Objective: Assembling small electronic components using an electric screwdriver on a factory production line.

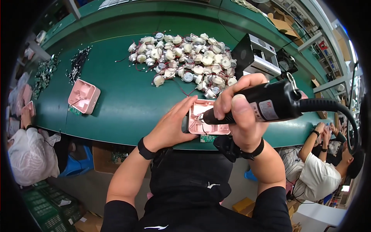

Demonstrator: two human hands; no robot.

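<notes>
My right hand (247,116) is wrapped round a black corded electric screwdriver (276,96), held tilted with its tip pointing left and down. The tip reaches into an open pink plastic housing (197,130) at the table's near edge; what it touches is too small to tell. My left hand (172,124) steadies the housing from its left side, fingers at the far rim and thumb at the near corner. Thin wires run inside the housing, whose right part is hidden by my right hand. A green circuit board (208,138) shows at its near side.
A large heap of small white-and-silver motors (185,58) with red and dark wires covers the table's far middle. Another pink housing (84,96) stands to the left. Black-and-silver equipment (257,58) stands behind my right hand. People sit at both sides; the screwdriver cable (328,103) loops right.
</notes>
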